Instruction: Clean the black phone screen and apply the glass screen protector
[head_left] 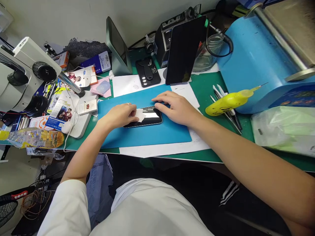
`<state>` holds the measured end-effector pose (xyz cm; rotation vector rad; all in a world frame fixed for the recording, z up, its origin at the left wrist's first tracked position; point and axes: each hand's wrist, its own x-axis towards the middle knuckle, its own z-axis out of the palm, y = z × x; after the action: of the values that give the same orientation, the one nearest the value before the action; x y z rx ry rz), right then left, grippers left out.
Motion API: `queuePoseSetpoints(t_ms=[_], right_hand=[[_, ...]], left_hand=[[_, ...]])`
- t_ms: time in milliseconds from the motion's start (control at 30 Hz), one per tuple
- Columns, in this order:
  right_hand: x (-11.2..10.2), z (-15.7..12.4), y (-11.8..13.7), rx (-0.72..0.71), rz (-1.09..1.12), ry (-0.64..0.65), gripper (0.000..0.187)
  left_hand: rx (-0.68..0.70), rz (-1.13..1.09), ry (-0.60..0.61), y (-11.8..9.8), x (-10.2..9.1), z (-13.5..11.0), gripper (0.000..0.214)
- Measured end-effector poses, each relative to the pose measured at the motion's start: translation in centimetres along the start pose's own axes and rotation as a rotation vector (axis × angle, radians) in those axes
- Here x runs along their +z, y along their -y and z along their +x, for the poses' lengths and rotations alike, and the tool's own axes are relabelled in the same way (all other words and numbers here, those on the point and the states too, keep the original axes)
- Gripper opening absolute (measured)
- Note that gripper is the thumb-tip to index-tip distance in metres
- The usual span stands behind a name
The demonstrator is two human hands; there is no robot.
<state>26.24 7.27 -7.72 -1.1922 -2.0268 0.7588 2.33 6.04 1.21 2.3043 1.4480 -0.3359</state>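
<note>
A smartphone (pixel 154 120) with a glossy black screen lies flat on the blue mat (pixel 147 137), reflecting bright light. At its left end, my left hand (pixel 120 115) pinches a small white piece of tissue or cloth (pixel 140 115) against the glass. The hand covers that end of the phone. My right hand (pixel 176 106) is at the phone's right end, fingers apart and stretched to the left. Its thumb reaches the far right corner; whether it touches the phone I cannot tell. Nothing shows in that hand.
Behind the mat stand a dark tablet (pixel 185 49) and a phone with a black back (pixel 147 72). A yellow bottle with a needle tip (pixel 228 103) leans over tools at right, beside a blue machine (pixel 256 65). Boxes, a drink bottle (pixel 36 137) and a microscope (pixel 36 59) crowd the left.
</note>
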Motion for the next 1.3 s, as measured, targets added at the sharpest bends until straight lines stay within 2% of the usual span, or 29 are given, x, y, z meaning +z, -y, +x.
queuePoseSetpoints(t_ms=[300,967,1167,1300], right_hand=[[-0.12,-0.04,0.18,0.004,-0.019,0.003,0.040],[-0.15,-0.15,0.29,0.005,-0.022,0.013,0.040],[-0.10,-0.21,0.35,0.014,-0.030,0.006,0.040],[-0.13,-0.21,0.42,0.015,-0.027,0.009,0.040]], left_hand=[[-0.038,-0.020,0.035,0.06,-0.52,0.08,0.021],[-0.069,-0.010,0.051,-0.41,-0.06,-0.19,0.023],[-0.121,-0.014,0.066,-0.36,-0.60,0.08,0.027],[-0.108,-0.014,0.064,-0.38,-0.49,0.01,0.028]])
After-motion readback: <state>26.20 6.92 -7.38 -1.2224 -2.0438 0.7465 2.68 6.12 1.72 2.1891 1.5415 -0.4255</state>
